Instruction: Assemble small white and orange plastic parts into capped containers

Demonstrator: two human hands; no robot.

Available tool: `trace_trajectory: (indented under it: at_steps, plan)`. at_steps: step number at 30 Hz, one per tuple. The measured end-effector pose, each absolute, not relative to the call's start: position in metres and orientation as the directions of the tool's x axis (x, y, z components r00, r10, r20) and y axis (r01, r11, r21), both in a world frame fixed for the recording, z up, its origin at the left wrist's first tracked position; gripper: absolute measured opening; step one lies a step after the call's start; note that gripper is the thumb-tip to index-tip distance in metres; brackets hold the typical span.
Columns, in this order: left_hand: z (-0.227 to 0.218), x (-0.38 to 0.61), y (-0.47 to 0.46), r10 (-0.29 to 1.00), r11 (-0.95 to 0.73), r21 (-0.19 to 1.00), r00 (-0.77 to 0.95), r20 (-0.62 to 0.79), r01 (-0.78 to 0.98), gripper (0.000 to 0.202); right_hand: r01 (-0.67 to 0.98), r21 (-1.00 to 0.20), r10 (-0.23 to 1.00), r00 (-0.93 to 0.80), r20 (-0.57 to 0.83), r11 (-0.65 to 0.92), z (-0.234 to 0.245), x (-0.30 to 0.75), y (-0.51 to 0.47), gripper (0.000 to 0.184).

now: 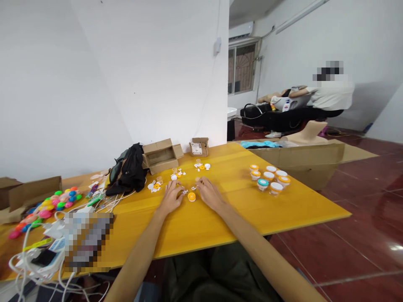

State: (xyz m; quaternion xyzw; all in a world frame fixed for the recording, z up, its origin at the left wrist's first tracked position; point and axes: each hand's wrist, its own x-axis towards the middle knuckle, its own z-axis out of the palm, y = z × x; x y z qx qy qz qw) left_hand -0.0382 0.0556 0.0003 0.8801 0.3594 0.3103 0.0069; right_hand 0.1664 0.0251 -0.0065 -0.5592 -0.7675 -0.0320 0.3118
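Observation:
My left hand (pixel 171 197) rests low over the table, fingers apart, beside some small white pieces (pixel 184 191). My right hand (pixel 210 193) is closed, its fingertips at a small clear plastic cup (pixel 197 180) that they partly hide. Between the hands sits a round orange-lidded container (pixel 192 196). Beyond them lie groups of loose parts: a white round lid (pixel 207 166) with an orange ring (pixel 202 167), a white lid (pixel 174 177), and an orange ring (pixel 156 186) among small white bits.
Several lidded clear jars (pixel 276 188) stand at the right. Open cardboard boxes (pixel 162 157), a black bag (pixel 127 170), colourful balls (pixel 59 200) and tangled white cables (pixel 27 251) occupy the back and left. A large carton (pixel 302 165) adjoins the table; a person (pixel 330 94) sits beyond.

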Motion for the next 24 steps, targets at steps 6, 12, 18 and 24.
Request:
trace_trajectory:
  at_steps: [6, 12, 18, 24]
  plan:
    - [0.000, -0.036, 0.057, 0.658, -0.734, 0.289, 0.538, 0.528, 0.614, 0.010, 0.874, -0.168, 0.807, -0.326, 0.493, 0.456, -0.006, 0.163, 0.026, 0.022]
    - [0.000, -0.030, 0.056, 0.695, -0.711, 0.366, 0.522, 0.494, 0.600, 0.011, 0.865, -0.153, 0.780, -0.338, 0.527, 0.478, -0.011, 0.162, 0.030, 0.019]
    - [0.000, -0.026, 0.053, 0.702, -0.711, 0.455, 0.506, 0.501, 0.536, 0.011, 0.791, -0.407, 0.816, -0.192, 0.545, 0.458, -0.016, 0.167, 0.032, 0.020]
    - [-0.002, -0.017, 0.055, 0.759, -0.649, 0.663, 0.369, 0.536, 0.372, 0.011, 0.523, -0.630, 0.792, -0.156, 0.591, 0.574, -0.011, 0.165, 0.030, 0.022]
